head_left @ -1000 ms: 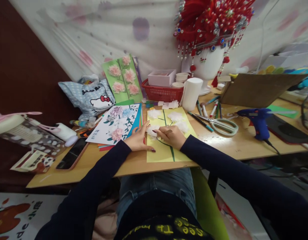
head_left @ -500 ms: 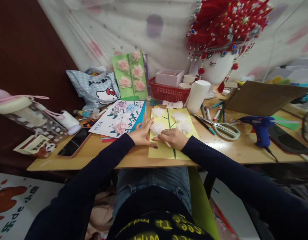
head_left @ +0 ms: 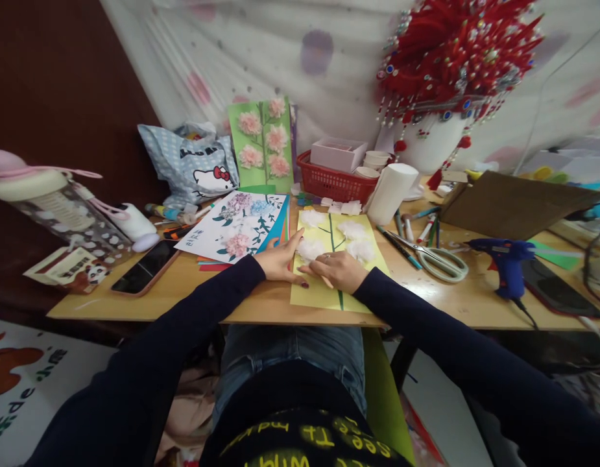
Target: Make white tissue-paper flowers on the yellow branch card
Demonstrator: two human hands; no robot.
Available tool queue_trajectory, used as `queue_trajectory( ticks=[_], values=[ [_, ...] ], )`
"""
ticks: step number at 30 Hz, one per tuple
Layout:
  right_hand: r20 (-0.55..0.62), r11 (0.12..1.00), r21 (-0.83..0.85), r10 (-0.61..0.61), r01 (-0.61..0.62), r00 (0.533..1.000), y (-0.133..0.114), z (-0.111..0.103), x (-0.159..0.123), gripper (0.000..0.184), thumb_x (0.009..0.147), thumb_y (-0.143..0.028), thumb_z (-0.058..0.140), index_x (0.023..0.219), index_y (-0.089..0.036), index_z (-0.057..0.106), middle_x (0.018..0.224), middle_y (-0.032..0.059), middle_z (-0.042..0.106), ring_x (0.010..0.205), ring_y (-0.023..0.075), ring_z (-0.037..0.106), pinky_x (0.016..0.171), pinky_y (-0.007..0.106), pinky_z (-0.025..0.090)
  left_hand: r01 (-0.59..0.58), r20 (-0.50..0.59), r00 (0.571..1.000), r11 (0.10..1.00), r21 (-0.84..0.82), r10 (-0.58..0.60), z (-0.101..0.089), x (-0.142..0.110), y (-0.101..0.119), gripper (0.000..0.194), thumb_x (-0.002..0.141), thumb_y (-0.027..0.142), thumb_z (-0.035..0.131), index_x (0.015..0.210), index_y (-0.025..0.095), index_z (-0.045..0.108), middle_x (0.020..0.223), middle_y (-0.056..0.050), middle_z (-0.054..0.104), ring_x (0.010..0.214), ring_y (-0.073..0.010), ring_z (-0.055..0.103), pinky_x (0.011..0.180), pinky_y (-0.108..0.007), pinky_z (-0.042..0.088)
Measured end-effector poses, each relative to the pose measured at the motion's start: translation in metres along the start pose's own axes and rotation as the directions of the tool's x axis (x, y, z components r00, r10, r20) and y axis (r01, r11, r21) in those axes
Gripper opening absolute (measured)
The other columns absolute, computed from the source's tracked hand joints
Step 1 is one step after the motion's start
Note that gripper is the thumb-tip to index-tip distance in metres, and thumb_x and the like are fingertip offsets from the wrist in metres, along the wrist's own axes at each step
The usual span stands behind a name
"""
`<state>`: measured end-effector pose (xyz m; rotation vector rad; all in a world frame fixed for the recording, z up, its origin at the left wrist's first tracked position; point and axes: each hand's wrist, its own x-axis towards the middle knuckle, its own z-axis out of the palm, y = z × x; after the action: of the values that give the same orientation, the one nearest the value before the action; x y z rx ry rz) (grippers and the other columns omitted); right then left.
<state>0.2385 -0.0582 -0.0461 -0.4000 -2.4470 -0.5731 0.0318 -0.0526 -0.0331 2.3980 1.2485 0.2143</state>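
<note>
On the desk before me lies a yellow sheet (head_left: 314,295) with a dark green stem (head_left: 331,227) and several fluffy white paper flowers (head_left: 360,250). My left hand (head_left: 279,261) rests at the sheet's left edge, thumb and fingers spread around that side and holding nothing. Over the lower middle of the sheet is my right hand (head_left: 342,270), its fingers stretched leftward. Their tips touch down just below the lower left white flower (head_left: 310,249). Whatever is under those fingertips is hidden.
Left of the sheet lies a flower picture (head_left: 216,230) on coloured papers, with a phone (head_left: 146,267) beyond. Scissors (head_left: 443,263), pens (head_left: 399,248) and a blue glue gun (head_left: 506,259) lie to the right. Behind stand a red basket (head_left: 333,183) and a white roll (head_left: 393,193).
The view has shifted slightly, so the background sits a little farther right. Both hands keep nearly the same place on the yellow sheet.
</note>
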Motion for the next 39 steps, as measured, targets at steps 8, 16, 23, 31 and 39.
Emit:
queue_trajectory(
  ticks=[8, 16, 23, 31, 39],
  values=[
    [0.029, 0.821, 0.246, 0.525, -0.515, 0.851, 0.003, -0.004, -0.001, 0.054, 0.100, -0.041, 0.029, 0.063, -0.017, 0.059, 0.048, 0.0009, 0.057, 0.043, 0.0094, 0.052, 0.047, 0.022, 0.036, 0.033, -0.014, 0.999, 0.999, -0.013, -0.033, -0.002, -0.002, 0.003, 0.136, 0.056, 0.065, 0.075, 0.150, 0.016, -0.009, 0.152, -0.025, 0.025, 0.143, -0.0356, 0.021, 0.113, -0.055, 0.005],
    [0.071, 0.793, 0.265, 0.551, -0.548, 0.831, 0.000, -0.007, 0.002, 0.057, 0.099, -0.048, 0.028, 0.062, -0.017, 0.060, 0.048, 0.0013, 0.057, 0.042, 0.0092, 0.051, 0.047, 0.021, 0.035, 0.008, -0.025, 1.000, 1.000, -0.012, -0.008, 0.000, 0.000, -0.001, 0.132, 0.060, 0.067, 0.072, 0.150, 0.017, -0.011, 0.153, -0.023, 0.026, 0.143, -0.0351, 0.020, 0.112, -0.054, 0.005],
    [0.056, 0.891, 0.106, 0.438, -0.441, 0.897, 0.000, 0.000, 0.006, 0.055, 0.101, -0.044, 0.026, 0.060, -0.018, 0.051, 0.047, 0.0007, 0.051, 0.043, 0.0096, 0.046, 0.048, 0.024, 0.029, 0.013, -0.013, 1.000, 0.999, -0.040, -0.013, -0.002, -0.001, 0.001, 0.131, 0.059, 0.066, 0.072, 0.150, 0.016, -0.006, 0.153, -0.025, 0.023, 0.143, -0.0375, 0.019, 0.112, -0.055, 0.004],
    [0.095, 0.941, 0.174, 0.276, -0.289, 0.956, -0.003, 0.002, 0.010, 0.053, 0.100, -0.046, 0.029, 0.061, -0.018, 0.050, 0.048, 0.0012, 0.051, 0.042, 0.0102, 0.044, 0.047, 0.025, 0.027, -0.014, -0.023, 1.000, 0.998, -0.069, 0.013, 0.000, -0.001, -0.002, 0.133, 0.056, 0.067, 0.073, 0.150, 0.016, -0.006, 0.152, -0.027, 0.024, 0.142, -0.0399, 0.020, 0.111, -0.057, 0.003],
    [0.121, 0.249, 0.702, 0.881, -0.667, 0.456, -0.002, -0.002, 0.009, 0.056, 0.089, -0.064, 0.040, 0.062, -0.017, 0.056, 0.044, 0.0004, 0.054, 0.034, 0.0090, 0.047, 0.035, 0.021, 0.037, 0.035, -0.030, 0.999, 0.999, -0.026, -0.036, -0.002, -0.003, 0.003, 0.135, 0.055, 0.063, 0.077, 0.150, 0.014, -0.004, 0.150, -0.026, 0.029, 0.142, -0.0350, 0.023, 0.113, -0.053, 0.005]
  ],
)
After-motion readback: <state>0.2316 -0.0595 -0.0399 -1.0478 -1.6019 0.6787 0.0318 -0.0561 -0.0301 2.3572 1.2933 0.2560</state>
